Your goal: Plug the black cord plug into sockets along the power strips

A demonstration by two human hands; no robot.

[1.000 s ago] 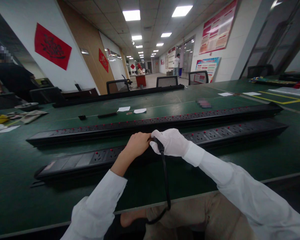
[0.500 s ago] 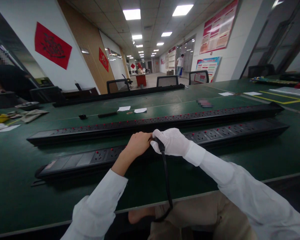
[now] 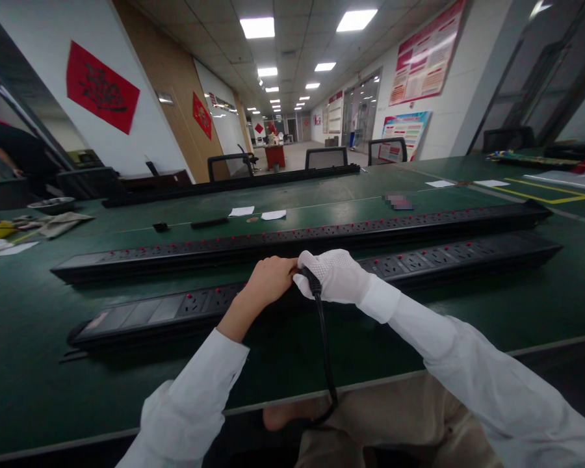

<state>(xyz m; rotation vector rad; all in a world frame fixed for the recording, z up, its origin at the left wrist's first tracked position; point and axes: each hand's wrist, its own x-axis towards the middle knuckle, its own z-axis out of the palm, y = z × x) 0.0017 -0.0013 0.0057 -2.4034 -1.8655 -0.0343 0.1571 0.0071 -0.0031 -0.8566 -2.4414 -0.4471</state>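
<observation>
My right hand (image 3: 334, 276) pinches the cable (image 3: 324, 344); whether my left hand (image 3: 269, 283) grips, I cannot tell. A power strip (image 3: 419, 262) extends either side.

Legible wording: none can be made out. Lettering is carried as follows. Large red diamond-shaped paper sheet (image 3: 103, 88): dark calligraphic strokes, not deciphered, mounted on the white wall face (image 3: 146, 130) at left. Smaller red diamond-shaped paper sheet (image 3: 202, 116): marks too small to be read, mounted farther back. Large red-and-white rectangular poster (image 3: 426, 52): blocks of print in rows, blurred, mounted on the white wall at right. Blue, white and red rectangular board (image 3: 405, 129): printed blocks, likewise unreadable, placed below the poster. Long black multi-socket power strip (image 3: 136, 315), nearest: a small pale pinkish label (image 3: 97, 322) is borne at its left end, its print unresolved.
</observation>
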